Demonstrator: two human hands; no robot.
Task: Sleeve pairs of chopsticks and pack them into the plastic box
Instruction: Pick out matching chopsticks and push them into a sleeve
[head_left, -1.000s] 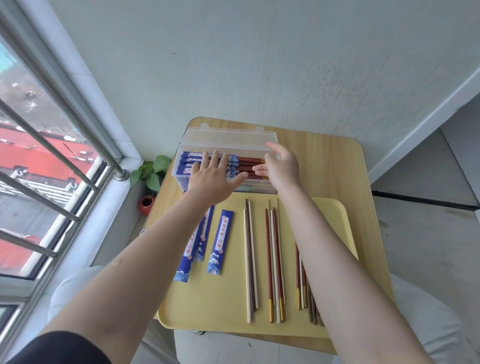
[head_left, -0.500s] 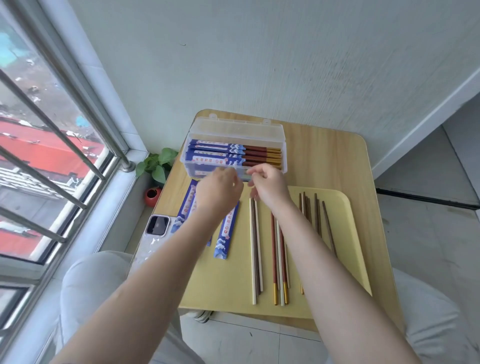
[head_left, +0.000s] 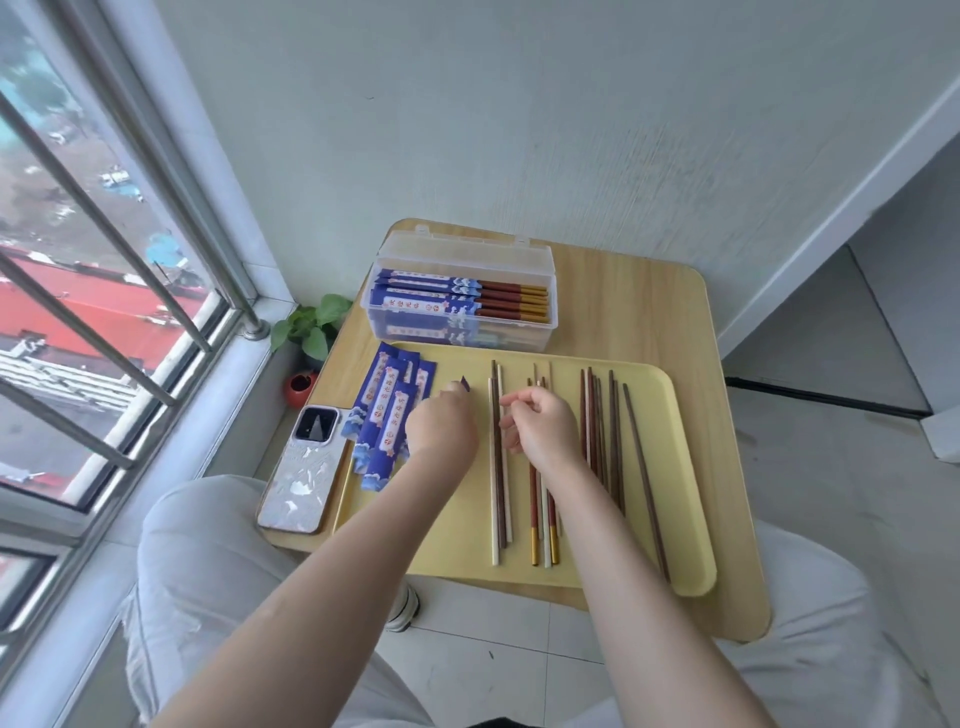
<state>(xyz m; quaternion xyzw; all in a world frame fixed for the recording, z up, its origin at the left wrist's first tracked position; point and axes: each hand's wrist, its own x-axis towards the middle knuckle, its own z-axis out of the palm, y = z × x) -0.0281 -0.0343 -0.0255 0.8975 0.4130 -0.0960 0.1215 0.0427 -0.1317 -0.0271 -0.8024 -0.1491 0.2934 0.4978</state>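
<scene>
The clear plastic box (head_left: 552, 299) stands open at the back of the table, with several blue-sleeved chopstick pairs (head_left: 457, 301) lying inside. On the yellow tray (head_left: 691, 519), empty blue sleeves (head_left: 387, 410) are fanned at the left. My left hand (head_left: 441, 434) is closed on one blue sleeve, whose tip (head_left: 464, 383) pokes out above my fingers. My right hand (head_left: 543, 431) hovers with loosely curled fingers over a white and brown chopstick pair (head_left: 497, 493). Red gold-tipped chopsticks (head_left: 534, 525) and dark brown chopsticks (head_left: 615, 447) lie further right.
A phone (head_left: 306, 473) lies on the wooden table (head_left: 649, 301) left of the tray. A small potted plant (head_left: 311, 327) sits below the table's left edge, beside a barred window. A wall stands right behind the box. My knees are under the table's front edge.
Both hands drew back from the box down to the tray. My left hand came onto a blue sleeve and my right hand moved over the loose chopsticks. The view tilted downward.
</scene>
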